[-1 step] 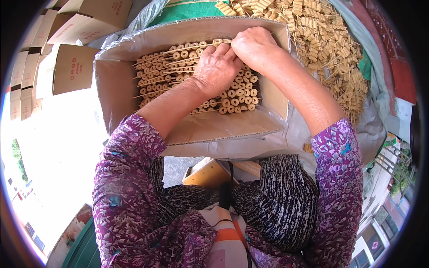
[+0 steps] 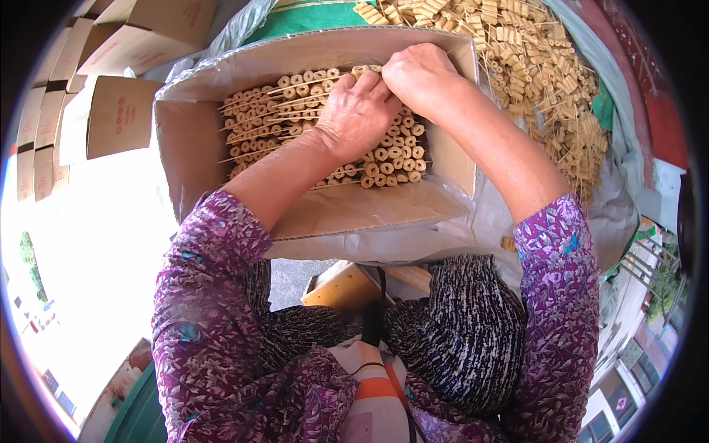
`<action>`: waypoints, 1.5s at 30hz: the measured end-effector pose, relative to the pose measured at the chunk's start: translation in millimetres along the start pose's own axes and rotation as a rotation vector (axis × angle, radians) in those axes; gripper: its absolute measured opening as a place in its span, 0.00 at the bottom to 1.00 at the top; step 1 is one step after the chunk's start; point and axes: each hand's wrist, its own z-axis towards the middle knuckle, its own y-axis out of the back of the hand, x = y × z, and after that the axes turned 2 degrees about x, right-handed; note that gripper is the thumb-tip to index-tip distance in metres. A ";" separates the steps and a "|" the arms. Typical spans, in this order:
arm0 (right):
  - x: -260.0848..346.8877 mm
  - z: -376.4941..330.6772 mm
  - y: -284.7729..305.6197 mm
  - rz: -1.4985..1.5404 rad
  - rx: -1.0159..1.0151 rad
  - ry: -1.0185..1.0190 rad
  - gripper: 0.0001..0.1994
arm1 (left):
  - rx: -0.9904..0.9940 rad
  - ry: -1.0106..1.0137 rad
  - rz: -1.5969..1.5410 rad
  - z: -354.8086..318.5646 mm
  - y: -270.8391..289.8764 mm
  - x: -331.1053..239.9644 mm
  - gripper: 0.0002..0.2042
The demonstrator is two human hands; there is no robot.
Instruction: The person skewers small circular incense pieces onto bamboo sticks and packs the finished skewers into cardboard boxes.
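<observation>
Both hands work inside an open cardboard box [image 2: 192, 140] lying in front of the person, filled with rows of tan skewered rolls [image 2: 266, 114]. The left hand [image 2: 358, 111] rests palm-down on the rolls with fingers curled together at the far edge, touching the right hand [image 2: 417, 74], whose fingers bend downward, pinching the far row. A loose heap of skewers [image 2: 539, 66] lies to the far right, and folded cartons [image 2: 111, 111] stand at the left.
</observation>
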 end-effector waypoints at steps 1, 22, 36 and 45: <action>-2.0 -2.0 -0.1 -0.006 0.004 -0.001 0.07 | -0.002 -0.013 -0.001 1.8 3.1 0.5 0.09; 68.0 -161.3 -202.8 2.035 -0.473 -0.803 0.10 | 0.104 0.162 -0.426 -57.6 42.2 -0.8 0.08; 91.7 -168.1 -272.2 1.838 0.024 -0.622 0.10 | 0.443 -0.030 -0.349 -49.7 51.0 -16.0 0.10; 96.3 -167.6 -282.6 1.865 -0.019 -0.613 0.11 | 0.296 0.123 -0.274 -44.8 45.4 -14.8 0.10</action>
